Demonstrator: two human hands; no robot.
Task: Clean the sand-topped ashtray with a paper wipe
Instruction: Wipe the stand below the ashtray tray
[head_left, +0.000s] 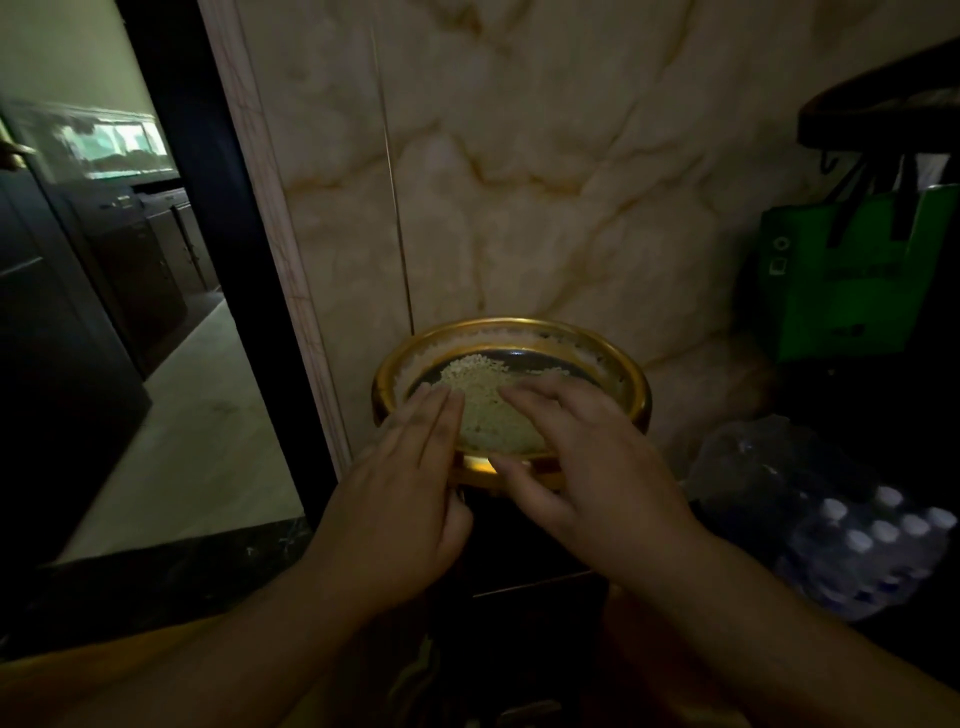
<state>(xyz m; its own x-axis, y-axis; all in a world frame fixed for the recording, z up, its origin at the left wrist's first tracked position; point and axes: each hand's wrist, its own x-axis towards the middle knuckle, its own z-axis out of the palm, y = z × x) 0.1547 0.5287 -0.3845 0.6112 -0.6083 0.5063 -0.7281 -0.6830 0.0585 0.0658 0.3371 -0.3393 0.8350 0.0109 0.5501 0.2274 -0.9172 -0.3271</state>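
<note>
A round ashtray with a gold rim (587, 338) stands on a dark pedestal against the marble wall. Pale sand (485, 395) lies heaped in its dark bowl, bare black showing at the back. My left hand (400, 499) lies flat with fingers together, fingertips on the sand's left side. My right hand (587, 467) rests fingers spread over the sand's right side, thumb on the near rim. No paper wipe is visible in either hand.
A marble wall (519, 182) rises right behind the ashtray. Left is a dark doorframe (234, 260) opening to a tiled corridor. On the right sit a green bag (852, 270) and a wrapped pack of water bottles (862, 530).
</note>
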